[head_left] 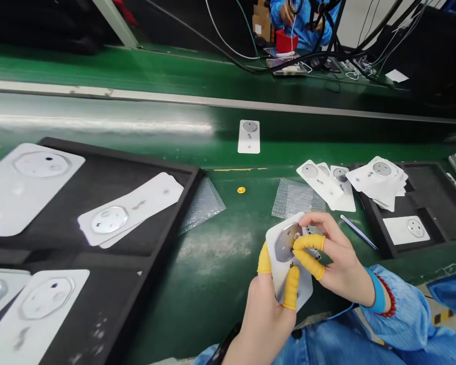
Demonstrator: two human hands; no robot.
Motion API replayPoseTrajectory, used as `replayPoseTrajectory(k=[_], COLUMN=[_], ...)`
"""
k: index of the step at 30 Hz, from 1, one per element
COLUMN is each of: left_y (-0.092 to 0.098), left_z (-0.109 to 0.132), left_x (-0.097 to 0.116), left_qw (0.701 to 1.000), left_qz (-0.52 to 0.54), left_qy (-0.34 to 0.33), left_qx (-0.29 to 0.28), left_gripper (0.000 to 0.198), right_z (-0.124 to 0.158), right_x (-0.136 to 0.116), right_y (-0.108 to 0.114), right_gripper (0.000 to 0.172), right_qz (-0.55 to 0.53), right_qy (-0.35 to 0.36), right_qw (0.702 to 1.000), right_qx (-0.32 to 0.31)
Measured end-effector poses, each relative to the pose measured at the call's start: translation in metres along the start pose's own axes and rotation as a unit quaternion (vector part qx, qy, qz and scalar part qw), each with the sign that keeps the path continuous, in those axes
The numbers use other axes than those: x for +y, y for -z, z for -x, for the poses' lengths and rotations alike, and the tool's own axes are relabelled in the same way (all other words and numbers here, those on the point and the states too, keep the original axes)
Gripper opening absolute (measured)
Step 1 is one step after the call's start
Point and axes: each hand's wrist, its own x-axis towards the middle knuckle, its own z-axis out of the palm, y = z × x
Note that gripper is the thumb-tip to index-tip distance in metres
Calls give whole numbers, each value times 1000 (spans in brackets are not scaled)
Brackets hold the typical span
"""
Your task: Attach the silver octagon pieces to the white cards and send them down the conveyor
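Observation:
My left hand [269, 309] grips a white rounded-corner plate [304, 293] and holds it tilted above the bench. Set into the plate's upper part is a grey metallic disc [283, 245] with small holes. My right hand [330, 253] is closed in a pinch, its fingertips against the disc's right side; whatever they hold is too small or hidden. Yellow finger cots cover some fingers on both hands. Behind the right fingers, a strip with dark dots [312, 243] is partly hidden.
A black tray [152, 203] with white plates lies left; another black tray [441, 233] stands right, with stacked plates [380, 177] on its corner. Tweezers [359, 232], bubble wrap [289, 197], a yellow finger cot [241, 190] and a single plate [249, 144] lie between. A person [307, 25] works beyond.

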Motion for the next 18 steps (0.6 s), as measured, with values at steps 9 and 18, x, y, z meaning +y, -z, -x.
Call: replayPoseTrajectory(k=[9, 18], left_y=[-4, -6], left_z=[3, 1], left_x=[5, 15], left_qw=[979, 909], left_qz=[-144, -256], left_qy=[-140, -329], left_qx=[21, 2], left_gripper=[41, 39], right_z=[2, -5], right_x=[-4, 0], right_y=[4, 13], right_gripper=[15, 39], right_qz=[-21, -296], right_qy=[-16, -188], right_qw=[999, 936], right_qx=[20, -28])
